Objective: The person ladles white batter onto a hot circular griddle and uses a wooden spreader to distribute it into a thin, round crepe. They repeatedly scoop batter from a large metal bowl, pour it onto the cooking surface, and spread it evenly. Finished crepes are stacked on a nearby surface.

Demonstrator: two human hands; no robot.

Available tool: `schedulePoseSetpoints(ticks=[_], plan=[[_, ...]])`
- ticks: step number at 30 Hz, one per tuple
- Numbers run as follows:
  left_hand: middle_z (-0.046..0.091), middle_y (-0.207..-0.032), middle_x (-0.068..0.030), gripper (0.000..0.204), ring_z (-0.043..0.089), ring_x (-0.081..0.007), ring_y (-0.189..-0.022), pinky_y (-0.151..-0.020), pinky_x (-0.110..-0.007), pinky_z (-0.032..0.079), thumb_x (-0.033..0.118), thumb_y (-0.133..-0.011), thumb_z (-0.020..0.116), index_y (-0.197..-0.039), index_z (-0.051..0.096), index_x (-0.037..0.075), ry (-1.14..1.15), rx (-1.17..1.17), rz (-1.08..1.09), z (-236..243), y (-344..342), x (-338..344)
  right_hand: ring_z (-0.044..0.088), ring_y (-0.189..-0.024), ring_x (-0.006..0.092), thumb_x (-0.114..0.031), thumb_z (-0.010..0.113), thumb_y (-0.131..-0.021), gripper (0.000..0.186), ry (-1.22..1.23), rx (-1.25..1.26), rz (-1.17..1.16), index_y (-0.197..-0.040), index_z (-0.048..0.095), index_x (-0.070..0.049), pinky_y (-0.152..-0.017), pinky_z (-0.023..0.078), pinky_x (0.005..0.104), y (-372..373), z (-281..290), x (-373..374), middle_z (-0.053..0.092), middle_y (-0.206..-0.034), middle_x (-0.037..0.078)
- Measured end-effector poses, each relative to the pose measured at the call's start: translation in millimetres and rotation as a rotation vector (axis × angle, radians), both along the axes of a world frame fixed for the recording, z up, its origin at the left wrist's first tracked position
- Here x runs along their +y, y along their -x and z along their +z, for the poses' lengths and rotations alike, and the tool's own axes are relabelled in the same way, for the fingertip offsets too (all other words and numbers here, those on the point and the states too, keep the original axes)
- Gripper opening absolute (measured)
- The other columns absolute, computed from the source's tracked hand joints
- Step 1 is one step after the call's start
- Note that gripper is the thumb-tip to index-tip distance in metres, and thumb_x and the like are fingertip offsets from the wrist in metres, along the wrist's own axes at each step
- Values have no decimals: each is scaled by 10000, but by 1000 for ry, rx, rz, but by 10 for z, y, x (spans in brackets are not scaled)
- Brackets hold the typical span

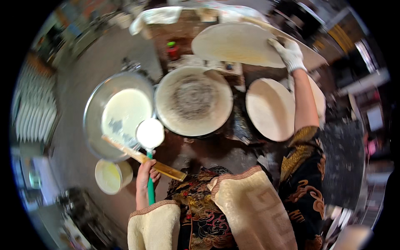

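Observation:
My left hand is closed around the green handle of a ladle and a flat wooden stick that crosses it. White batter coats the ladle's bowl, held at the rim of a large metal basin with pale batter inside. In a white glove, my right hand grips the right edge of a big thin pancake at the far side. Between them lies a round griddle, its surface pale with a dark, ringed middle.
Right of the griddle rests another round, pale disc. A tub of yellowish liquid stands below the basin. Behind the griddle is a red bottle with a green cap. Dark board lies at the right; stacked white items stand far left.

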State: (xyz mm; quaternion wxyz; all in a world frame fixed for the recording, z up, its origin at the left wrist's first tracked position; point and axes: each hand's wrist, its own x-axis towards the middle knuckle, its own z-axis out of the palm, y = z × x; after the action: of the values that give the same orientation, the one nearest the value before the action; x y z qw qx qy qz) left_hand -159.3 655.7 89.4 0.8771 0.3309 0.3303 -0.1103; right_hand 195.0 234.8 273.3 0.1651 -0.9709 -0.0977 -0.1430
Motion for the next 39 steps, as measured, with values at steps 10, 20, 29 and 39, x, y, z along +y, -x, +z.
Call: schedulePoseSetpoints(ticks=[10,20,29,39], plan=[[347,-507,71,312,347,-29,-349,-297,-174,303,112,-875,539,-1179,499,53,-56,-86,-209,129,-925,-777,635,-939,298,-480,613,-765,540,-2,146,-428,-1122,638,-76,-848,459,355,132,148,-2221,655,-1018,183],[343,-496,76,385,343,-39,-336,-287,-191,326,157,-933,461,-1313,432,104,170,-7,-152,311,-1505,-2060,618,-842,226,-351,697,-777,556,-1038,-164,-1020,-1104,592,86,-751,486,345,113,-852,-4787,649,-1014,136],[344,-501,80,445,342,-26,-337,-292,-178,323,140,-902,479,-1338,406,87,43,2,-142,494,-1751,-2730,619,-961,257,-188,578,-854,440,-1847,-352,-1345,-1265,490,-60,-811,495,359,-5,-2436,-4815,588,-1175,149],[333,-512,69,446,326,-17,-339,-286,-163,311,137,-897,486,-1331,408,71,57,-50,-179,467,-1936,-3036,584,-900,251,-94,677,-700,446,-1128,55,-1283,-1110,570,43,-842,447,316,240,-3250,-4974,616,-1084,126]])
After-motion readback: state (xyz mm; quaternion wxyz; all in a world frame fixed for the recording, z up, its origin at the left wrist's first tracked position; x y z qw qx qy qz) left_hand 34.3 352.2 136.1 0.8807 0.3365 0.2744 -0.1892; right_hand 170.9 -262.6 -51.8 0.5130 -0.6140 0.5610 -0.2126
